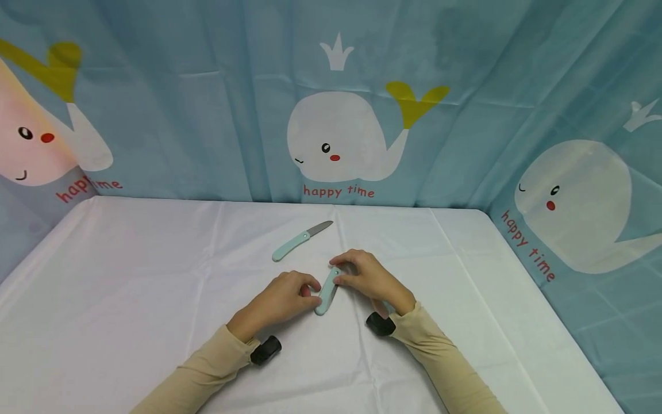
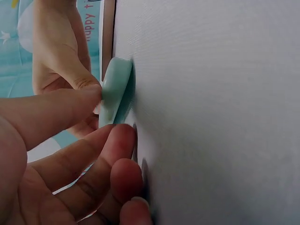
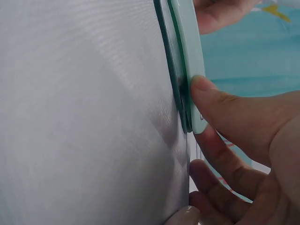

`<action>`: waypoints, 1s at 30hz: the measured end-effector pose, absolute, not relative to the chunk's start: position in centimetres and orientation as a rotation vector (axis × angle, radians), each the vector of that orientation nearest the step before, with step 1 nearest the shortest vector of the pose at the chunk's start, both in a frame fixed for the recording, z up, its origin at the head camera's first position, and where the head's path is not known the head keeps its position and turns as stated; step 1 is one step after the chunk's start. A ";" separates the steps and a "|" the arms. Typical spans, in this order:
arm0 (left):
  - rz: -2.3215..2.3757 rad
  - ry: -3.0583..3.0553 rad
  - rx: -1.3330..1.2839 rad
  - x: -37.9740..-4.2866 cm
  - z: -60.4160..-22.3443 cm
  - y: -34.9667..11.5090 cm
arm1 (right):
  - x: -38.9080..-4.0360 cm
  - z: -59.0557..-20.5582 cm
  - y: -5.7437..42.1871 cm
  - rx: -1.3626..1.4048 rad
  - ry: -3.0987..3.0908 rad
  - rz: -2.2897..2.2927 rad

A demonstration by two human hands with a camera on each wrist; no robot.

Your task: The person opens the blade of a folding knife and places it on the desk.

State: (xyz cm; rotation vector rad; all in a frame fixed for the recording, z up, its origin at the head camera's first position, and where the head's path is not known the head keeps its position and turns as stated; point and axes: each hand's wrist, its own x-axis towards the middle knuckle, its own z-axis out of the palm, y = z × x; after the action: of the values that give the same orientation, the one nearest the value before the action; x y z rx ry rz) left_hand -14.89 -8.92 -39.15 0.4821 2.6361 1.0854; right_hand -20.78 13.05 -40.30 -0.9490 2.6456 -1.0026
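Observation:
A folded pocket knife (image 1: 327,294) with a pale mint handle lies at a slant near the middle of the white table, no blade showing. My left hand (image 1: 283,296) pinches its near end between thumb and fingers. At the far end, the right hand (image 1: 369,279) grips the handle with thumb and index finger. In the left wrist view the folded knife (image 2: 115,89) appears edge-on, close over the cloth. The right wrist view shows a dark slot along the handle (image 3: 191,51), with the right thumb (image 3: 206,91) pressed on its side.
A second mint-handled pocket knife (image 1: 292,246) lies behind the hands, its grey blade unfolded toward the back right. A creased white cloth (image 1: 129,276) covers the table. Blue curtains (image 1: 207,115) with whale prints stand along the back and sides.

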 end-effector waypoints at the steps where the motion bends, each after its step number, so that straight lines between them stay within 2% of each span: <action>1: 1.090 2.628 0.483 -14.9 -39.2 -8.9 | -20.8 -40.3 13.0 -0.946 2.650 -1.004; 22: 1.253 2.486 0.390 -15.5 -39.0 -9.7 | -20.4 -40.3 12.4 -0.924 2.663 -1.310; 30: 1.381 2.383 0.373 -15.6 -38.2 -10.2 | -20.1 -39.7 12.2 -0.644 2.594 -1.427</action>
State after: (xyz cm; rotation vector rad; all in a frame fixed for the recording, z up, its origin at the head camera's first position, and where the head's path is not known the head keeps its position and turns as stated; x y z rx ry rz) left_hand -15.61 -10.19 -38.17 0.3735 2.3827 1.3809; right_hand -20.09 12.17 -39.69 -0.6438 2.5937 -1.4271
